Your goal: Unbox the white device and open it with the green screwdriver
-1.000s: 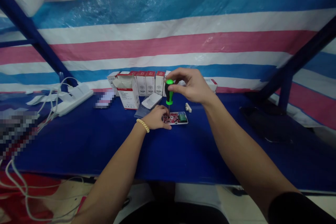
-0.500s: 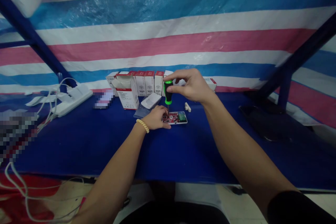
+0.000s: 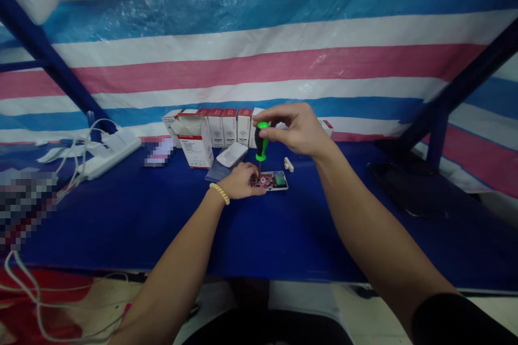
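Note:
A small white housing with a red circuit board (image 3: 268, 180) lies on the blue table, a green block at its right end. My left hand (image 3: 241, 180) grips the housing's left end, thumb along the near edge and fingers at the far side. In my right hand (image 3: 298, 128) is a green and black screwdriver (image 3: 261, 143), held near upright by the handle between thumb and fingers. Its shaft points down onto the board; the exact tip contact is too small to make out. A white cover (image 3: 232, 154) rests on a clear plastic bag (image 3: 215, 172) behind my left hand.
Several white and red boxes (image 3: 230, 128) stand in a row at the back, with an opened box (image 3: 195, 143) in front. A small white part (image 3: 288, 165) lies right of the board. A power strip (image 3: 111, 155) with cables is left; a dark phone-like slab (image 3: 404, 191) lies right.
The screwdriver handle has turned in my right fingers and leans slightly differently. My left thumb has slid a little right along the housing's near edge.

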